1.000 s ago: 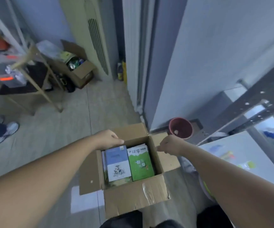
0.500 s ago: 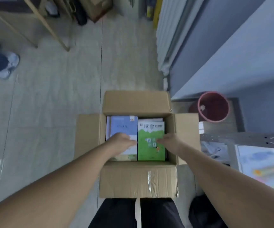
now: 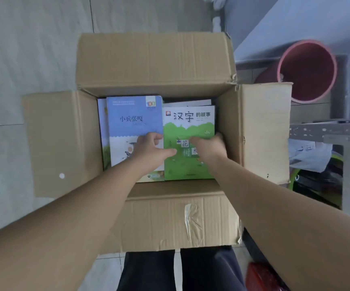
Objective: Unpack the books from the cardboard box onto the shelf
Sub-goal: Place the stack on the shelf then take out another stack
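Open cardboard box (image 3: 157, 219) at frame centre on the floor, blue book (image 3: 135, 117) and green book (image 3: 187, 124) lying flat inside, left hand (image 3: 151, 150) fingers spread across both covers, right hand (image 3: 210, 147) curled over the green book's right edge, red bucket (image 3: 308, 70) upper right.

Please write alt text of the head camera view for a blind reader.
Two bare hands reach into an open brown cardboard box on the floor: the left hand rests on a blue-covered book, the right hand on a green-covered book beside it. A red plastic bucket stands to the right.
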Motion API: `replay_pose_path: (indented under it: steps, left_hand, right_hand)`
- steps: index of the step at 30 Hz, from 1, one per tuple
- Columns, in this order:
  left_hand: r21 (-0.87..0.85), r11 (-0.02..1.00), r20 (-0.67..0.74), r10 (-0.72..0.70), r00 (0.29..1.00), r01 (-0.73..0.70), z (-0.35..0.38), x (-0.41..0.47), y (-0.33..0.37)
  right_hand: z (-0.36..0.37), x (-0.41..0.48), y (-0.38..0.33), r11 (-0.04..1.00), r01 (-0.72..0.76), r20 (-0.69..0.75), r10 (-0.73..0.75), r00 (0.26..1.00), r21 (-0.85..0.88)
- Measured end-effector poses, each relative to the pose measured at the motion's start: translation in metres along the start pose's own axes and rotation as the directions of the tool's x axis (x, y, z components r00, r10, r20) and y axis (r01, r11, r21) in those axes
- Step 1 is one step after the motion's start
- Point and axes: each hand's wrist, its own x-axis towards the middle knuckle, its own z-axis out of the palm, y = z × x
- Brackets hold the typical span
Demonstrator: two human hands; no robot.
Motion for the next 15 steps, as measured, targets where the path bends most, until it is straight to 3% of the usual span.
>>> replay_pose_path:
  steps: [7,12,15]
  left_hand:
    - [-0.014,1.000,0.004,0.003,1.000,-0.003,-0.002,0.001,0.002]
    - [0.012,1.000,-0.009,0.004,1.000,-0.004,0.002,0.000,0.003]
    - [0.019,1.000,-0.011,-0.001,1.000,0.001,0.003,0.001,0.003]
  right_hand:
    - [-0.007,-0.014,-0.004,0.999,0.021,-0.007,-0.021,1.000,0.038]
    - [0.000,-0.029,0.002,0.997,0.062,-0.086,-0.057,0.995,0.053]
    - [-0.002,-0.031,0.003,0.995,0.086,-0.037,-0.084,0.996,0.056]
